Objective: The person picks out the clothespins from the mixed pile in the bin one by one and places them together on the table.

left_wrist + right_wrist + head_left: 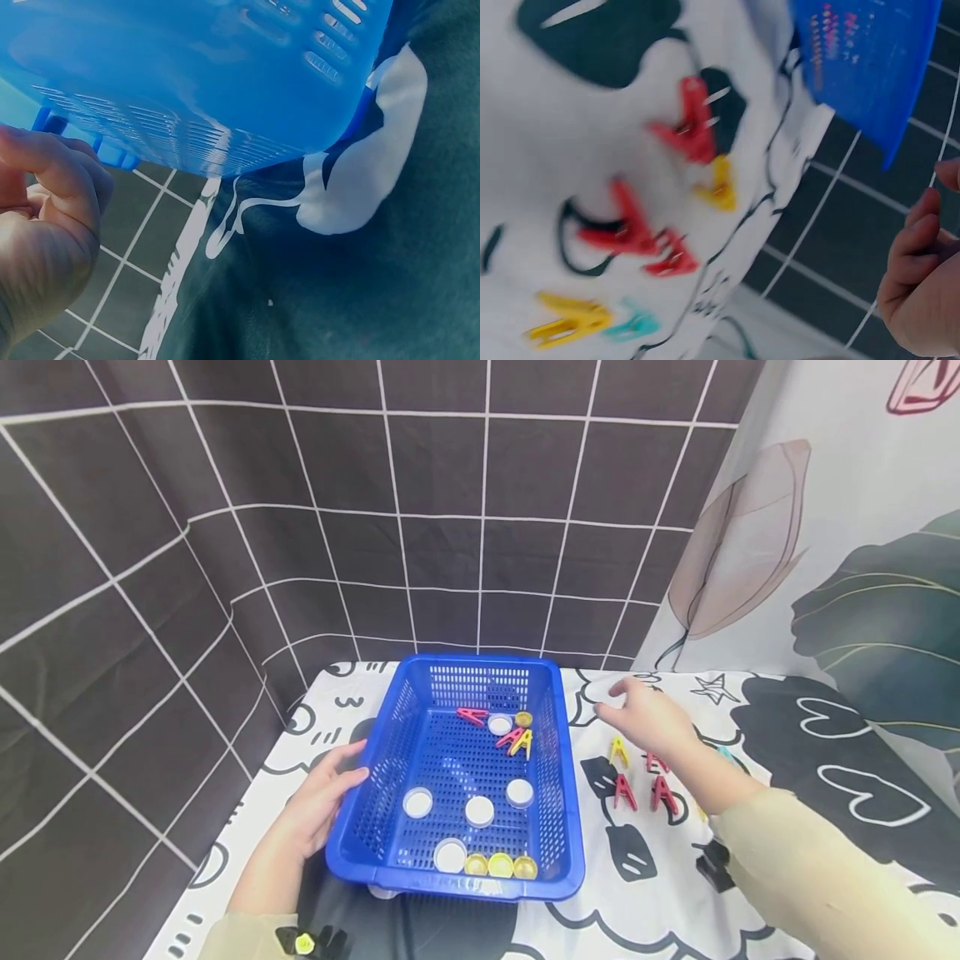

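Observation:
A blue plastic basket stands on the patterned cloth. My left hand is at its left side, with the thumb touching the rim; in the left wrist view the fingers are loosely bent beside it. To the basket's right, my right hand hovers over the cloth, thumb and forefinger apart, and no object shows between them. Nearest below it are a yellow clothespin and several red clothespins. Another yellow clothespin and a teal clothespin appear in the right wrist view.
Inside the basket lie red clothespins, a yellow clothespin, several white round caps and several yellow round caps. A dark curtain with a white grid hangs behind the cloth.

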